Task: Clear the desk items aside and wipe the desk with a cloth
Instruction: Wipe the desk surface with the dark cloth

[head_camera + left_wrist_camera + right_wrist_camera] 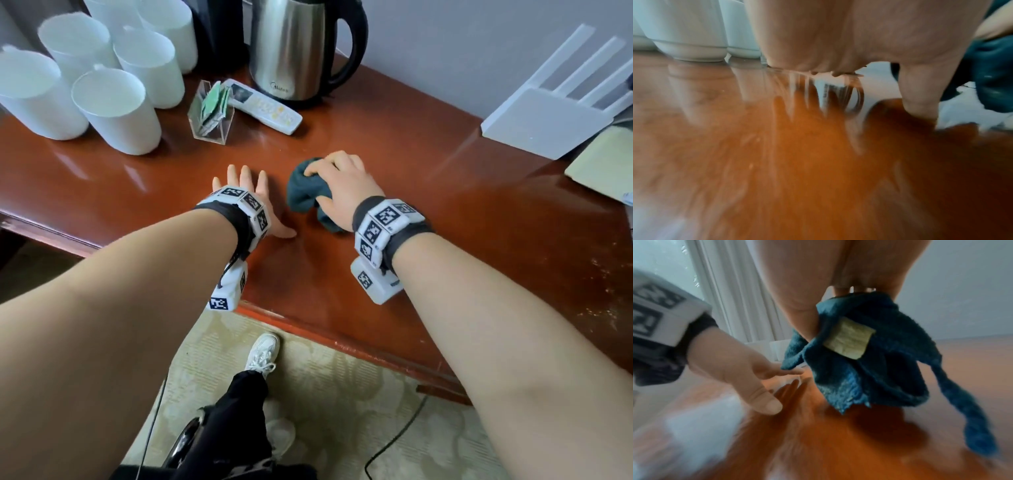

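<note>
Head view, with both wrist views. One glossy red-brown desk (394,144) carries six white cups (116,109) grouped at its far left corner; they stand close together, several touching. Just right of the cups stands one clear acrylic holder (210,118) with green sachets inside. One white remote control (263,106) lies flat beside the holder, its far end close to the base of one steel kettle (291,51) with a black handle. At the far right lies one white router (548,120) with four antennas, and next to it one pale pad (603,164), partly cut off by the frame edge.

One dark teal cloth (305,192) sits bunched near the middle of the desk. The right hand (346,185) grips it from above, fingers curled over the bundle and thumb tucked into its folds; in the right wrist view the cloth (859,361) hangs gathered below the palm, a pale label showing, one twisted tail trailing toward the camera. Whether the lowest fold touches the wood cannot be told from that blurred view.

The left hand (250,195) lies just left of the cloth, apart from it, fingers straight and slightly spread, holding nothing. The left wrist view shows its palm low over the desk (777,162), thumb tip down at the surface; contact by the fingers cannot be told.
</note>
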`<action>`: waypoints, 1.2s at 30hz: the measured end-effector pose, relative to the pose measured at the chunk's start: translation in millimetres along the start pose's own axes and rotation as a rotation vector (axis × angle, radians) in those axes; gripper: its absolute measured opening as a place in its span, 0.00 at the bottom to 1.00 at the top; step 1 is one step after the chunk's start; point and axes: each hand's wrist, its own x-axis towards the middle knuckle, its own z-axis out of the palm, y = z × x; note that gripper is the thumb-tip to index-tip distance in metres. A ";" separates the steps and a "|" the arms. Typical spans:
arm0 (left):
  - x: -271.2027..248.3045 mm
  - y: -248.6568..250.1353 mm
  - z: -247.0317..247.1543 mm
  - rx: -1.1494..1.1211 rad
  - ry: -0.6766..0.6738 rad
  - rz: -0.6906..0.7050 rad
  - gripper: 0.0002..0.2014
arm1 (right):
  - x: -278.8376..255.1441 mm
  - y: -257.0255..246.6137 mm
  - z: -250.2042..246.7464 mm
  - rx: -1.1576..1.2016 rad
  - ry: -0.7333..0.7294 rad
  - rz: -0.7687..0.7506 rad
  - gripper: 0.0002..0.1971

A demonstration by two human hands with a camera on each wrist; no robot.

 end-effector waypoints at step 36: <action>26.4 -4.8 0.6 -0.013 -0.128 0.009 0.67 | 67.1 52.6 29.2 -0.071 -0.210 0.256 0.26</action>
